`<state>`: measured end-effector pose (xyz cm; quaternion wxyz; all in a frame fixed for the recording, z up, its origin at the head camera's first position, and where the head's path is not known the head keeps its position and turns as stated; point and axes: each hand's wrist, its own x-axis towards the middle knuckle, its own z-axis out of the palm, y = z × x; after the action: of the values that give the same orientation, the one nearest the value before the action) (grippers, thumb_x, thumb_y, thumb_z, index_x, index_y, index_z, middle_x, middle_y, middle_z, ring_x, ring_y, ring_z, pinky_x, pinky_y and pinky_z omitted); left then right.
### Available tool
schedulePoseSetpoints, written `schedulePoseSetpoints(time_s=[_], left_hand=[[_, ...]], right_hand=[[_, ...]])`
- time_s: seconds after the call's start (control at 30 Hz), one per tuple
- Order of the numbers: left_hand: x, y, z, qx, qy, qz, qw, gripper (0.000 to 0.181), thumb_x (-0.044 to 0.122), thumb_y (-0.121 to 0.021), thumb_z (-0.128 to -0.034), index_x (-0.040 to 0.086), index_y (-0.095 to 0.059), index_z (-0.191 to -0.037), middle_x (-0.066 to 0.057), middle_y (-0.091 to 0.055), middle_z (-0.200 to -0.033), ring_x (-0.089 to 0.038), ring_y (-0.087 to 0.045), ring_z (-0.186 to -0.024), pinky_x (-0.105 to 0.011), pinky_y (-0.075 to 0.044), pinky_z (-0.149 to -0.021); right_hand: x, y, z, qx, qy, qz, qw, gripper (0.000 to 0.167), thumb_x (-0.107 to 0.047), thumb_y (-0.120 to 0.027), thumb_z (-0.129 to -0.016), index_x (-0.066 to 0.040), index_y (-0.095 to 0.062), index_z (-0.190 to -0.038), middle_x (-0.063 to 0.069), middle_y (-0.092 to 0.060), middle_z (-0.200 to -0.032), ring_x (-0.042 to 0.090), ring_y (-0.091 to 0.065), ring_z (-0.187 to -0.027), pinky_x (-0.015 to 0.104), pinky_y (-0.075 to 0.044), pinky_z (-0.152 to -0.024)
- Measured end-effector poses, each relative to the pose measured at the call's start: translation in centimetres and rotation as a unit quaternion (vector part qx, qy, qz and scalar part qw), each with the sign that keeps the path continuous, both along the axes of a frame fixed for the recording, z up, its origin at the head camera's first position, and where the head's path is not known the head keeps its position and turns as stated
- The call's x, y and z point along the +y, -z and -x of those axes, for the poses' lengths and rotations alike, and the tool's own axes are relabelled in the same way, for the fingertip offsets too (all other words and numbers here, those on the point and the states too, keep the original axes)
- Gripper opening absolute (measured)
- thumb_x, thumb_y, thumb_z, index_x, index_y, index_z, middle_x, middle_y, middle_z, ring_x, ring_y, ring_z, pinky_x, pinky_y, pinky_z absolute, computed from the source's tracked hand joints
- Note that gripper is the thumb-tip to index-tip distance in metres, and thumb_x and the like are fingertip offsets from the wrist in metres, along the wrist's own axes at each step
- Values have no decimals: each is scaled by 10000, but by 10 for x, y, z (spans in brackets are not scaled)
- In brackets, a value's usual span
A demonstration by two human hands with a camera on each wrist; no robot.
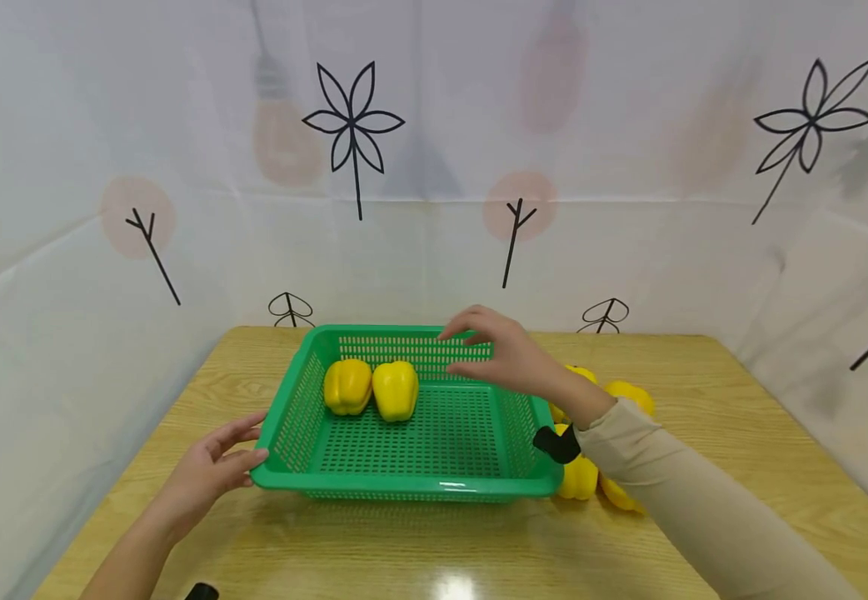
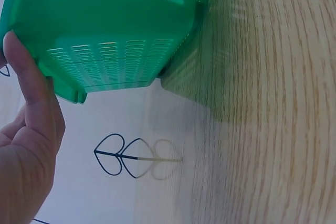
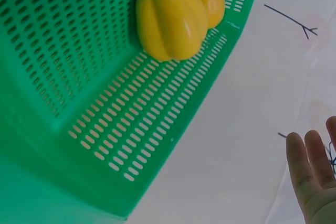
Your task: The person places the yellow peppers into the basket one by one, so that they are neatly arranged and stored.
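A green plastic basket [image 1: 419, 483] with slotted walls stands on the table. Two yellow bell peppers [image 1: 347, 387] [image 3: 170, 19] lie side by side in its back left part. My left hand [image 1: 212, 467] holds the basket's left rim near the front corner; in the left wrist view its fingertips [image 2: 16, 45] meet the green edge. Over the back right of the basket hovers my right hand [image 1: 505, 354], fingers and thumb spread apart with nothing between them. The right wrist view catches only part of that hand's fingers [image 3: 310, 166].
More yellow bell peppers [image 1: 578, 477] sit on the table right of the basket, partly hidden by the right forearm and sleeve [image 1: 674, 483]. The wooden table [image 1: 374, 550] ends at a patterned white cloth [image 1: 434, 250] behind.
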<state>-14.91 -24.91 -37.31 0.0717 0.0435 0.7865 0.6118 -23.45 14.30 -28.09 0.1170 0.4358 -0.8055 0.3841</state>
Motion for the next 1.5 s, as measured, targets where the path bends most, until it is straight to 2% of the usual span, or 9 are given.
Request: schedulePoseSetpoints(time_s=[0.33,0.57,0.83,1.1,1.5], left_hand=[[0,1,1,28,27,2,10000,606,211,-600,-922,65,-326,-1443,-188,-356,-1347,-137,-578,-959,-345,-508,-746],[-1,0,1,6,43,-50,10000,604,199,-588,-931,65,-312,-1452,-188,-345,-1350,-128,-576,-936,-335,-508,-737],[-1,0,1,-41,48,-68,10000,609,191,-585,-933,69,-301,-1458,-185,-322,-1364,-122,-571,-925,-329,-509,-736],[-2,-1,1,-49,40,-66,10000,614,185,-579,-936,61,-288,-1462,-197,-303,-1385,-111,-561,-930,-347,-506,-744],[-2,-1,1,-30,56,-17,10000,611,200,-585,-934,58,-302,-1456,-182,-320,-1359,-116,-565,-932,-343,-506,-742]], right_hand=[[23,1,-5,68,288,-33,9996,323,-53,-764,-766,-62,-632,-1060,42,-568,-1089,218,-540,-1027,335,-485,-847],[39,7,-8,184,314,31,9993,327,-14,-751,-767,-53,-620,-1064,50,-565,-1083,229,-537,-1011,342,-489,-837],[56,12,-11,202,454,76,9987,349,6,-752,-758,-60,-611,-1071,30,-556,-1089,222,-527,-1020,420,-484,-842],[73,17,-15,206,646,19,9977,333,6,-740,-771,-61,-609,-1070,33,-558,-1084,182,-523,-1026,399,-485,-846],[91,19,-23,495,915,-81,9945,340,17,-754,-750,-73,-621,-1049,31,-588,-1053,189,-550,-982,336,-507,-807]])
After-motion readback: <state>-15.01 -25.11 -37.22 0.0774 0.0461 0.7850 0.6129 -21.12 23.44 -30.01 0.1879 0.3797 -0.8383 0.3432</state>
